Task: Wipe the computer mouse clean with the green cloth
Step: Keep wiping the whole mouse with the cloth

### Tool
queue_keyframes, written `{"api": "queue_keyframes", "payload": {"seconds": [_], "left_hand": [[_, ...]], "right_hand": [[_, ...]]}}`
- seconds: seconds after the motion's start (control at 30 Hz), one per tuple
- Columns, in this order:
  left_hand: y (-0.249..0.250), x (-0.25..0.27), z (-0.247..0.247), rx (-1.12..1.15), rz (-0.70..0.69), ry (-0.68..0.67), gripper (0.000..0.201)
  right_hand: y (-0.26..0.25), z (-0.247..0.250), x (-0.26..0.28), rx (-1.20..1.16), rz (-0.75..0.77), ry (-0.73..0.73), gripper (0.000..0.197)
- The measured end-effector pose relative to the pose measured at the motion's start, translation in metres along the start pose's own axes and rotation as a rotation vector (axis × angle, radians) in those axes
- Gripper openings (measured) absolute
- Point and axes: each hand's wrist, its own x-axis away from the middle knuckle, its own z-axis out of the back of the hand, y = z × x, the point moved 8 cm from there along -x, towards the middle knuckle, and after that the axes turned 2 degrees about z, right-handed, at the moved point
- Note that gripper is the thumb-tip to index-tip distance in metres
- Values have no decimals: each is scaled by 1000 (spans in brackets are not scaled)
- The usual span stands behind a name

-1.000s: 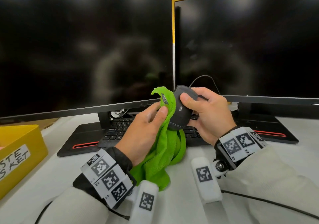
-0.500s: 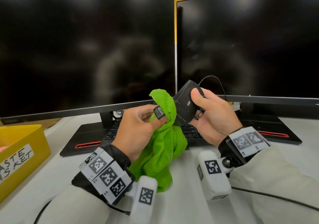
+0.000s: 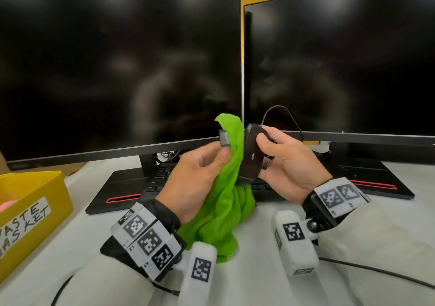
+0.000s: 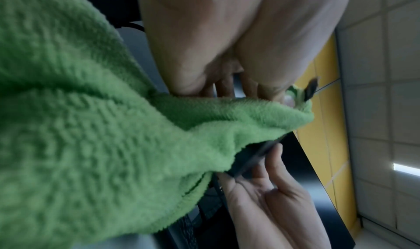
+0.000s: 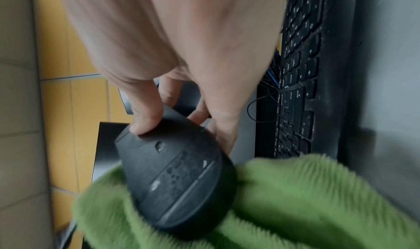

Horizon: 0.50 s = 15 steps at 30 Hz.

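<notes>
My right hand grips the black wired mouse above the keyboard, thumb on the flat underside that faces me. In the right wrist view the mouse's underside shows its sensor hole, with the green cloth bunched under its rounded end. My left hand holds the green cloth, thumb and fingers pinching it near the black label. The cloth lies against the mouse's left side and hangs down to the desk. The left wrist view shows the cloth draped over the mouse's edge.
Two dark monitors stand side by side behind the hands, their black bases on the white desk. A black keyboard lies under them. A yellow waste basket sits at the left edge. The mouse cable loops up by the right monitor.
The right hand has turned the mouse from top-facing to underside-facing and raised it a little. The left hand has slid the cloth along the mouse's side, the label end lifting higher.
</notes>
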Motion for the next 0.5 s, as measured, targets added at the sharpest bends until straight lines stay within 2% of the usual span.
{"api": "queue_keyframes", "payload": {"seconds": [0.13, 0.3, 0.4, 0.5], "left_hand": [[-6, 0, -5, -11, 9, -28, 43], [-4, -2, 1, -77, -51, 69, 33], [-2, -2, 3, -109, -68, 104, 30], [-1, -3, 4, -104, -63, 110, 34]], "right_hand": [[6, 2, -1, 52, 6, 85, 33], [10, -2, 1, 267, 3, 124, 31], [15, -3, 2, 332, -27, 89, 57], [14, -13, 4, 320, -27, -3, 66]]}}
